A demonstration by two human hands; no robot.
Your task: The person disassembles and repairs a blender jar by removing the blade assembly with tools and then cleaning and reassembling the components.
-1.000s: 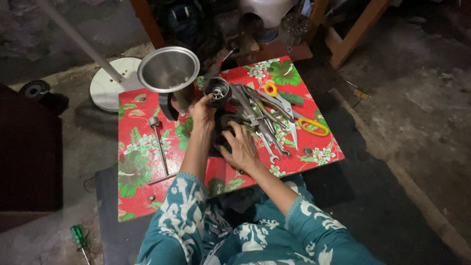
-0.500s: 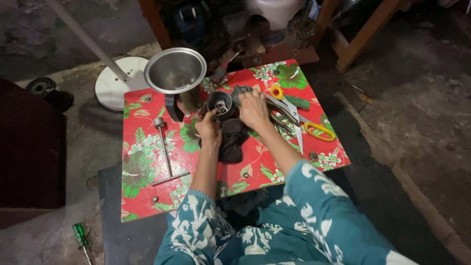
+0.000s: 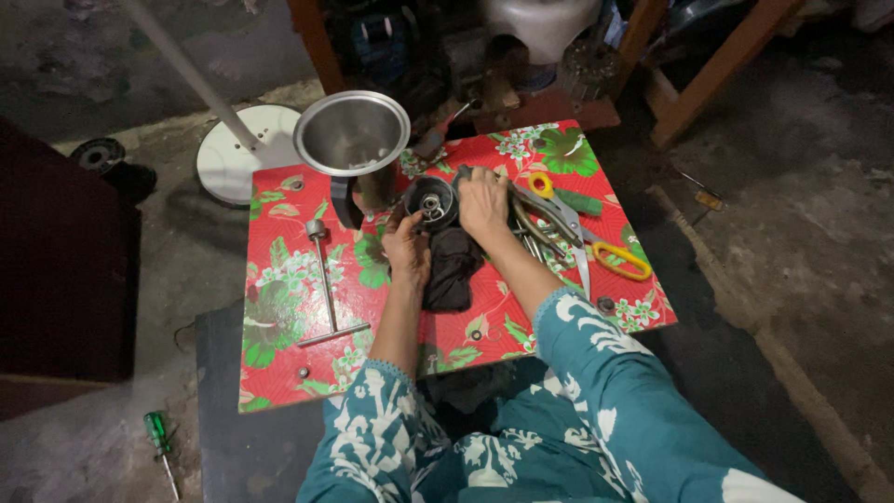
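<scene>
A round black part with a metal hub [image 3: 430, 202] sits on the red flowered table [image 3: 279, 373]. My left hand [image 3: 408, 250] grips its near left side. My right hand [image 3: 483, 203] rests at its right edge, fingers curled against the pile of metal tools [image 3: 540, 233]; whether it grips the part or a tool I cannot tell. A dark cloth [image 3: 451, 270] lies between my wrists. Just behind the part stands a steel jar [image 3: 352, 140] with a black handle.
A T-shaped metal wrench [image 3: 326, 289] lies on the table's left half. Scissors with yellow handles [image 3: 596, 251] lie at the right. A white round base with a pole [image 3: 233, 158] stands on the floor behind. A green screwdriver [image 3: 158, 438] lies on the floor at lower left.
My right hand moved from the dark cloth near the table's middle up to the right side of the round part. My left hand stayed at the part.
</scene>
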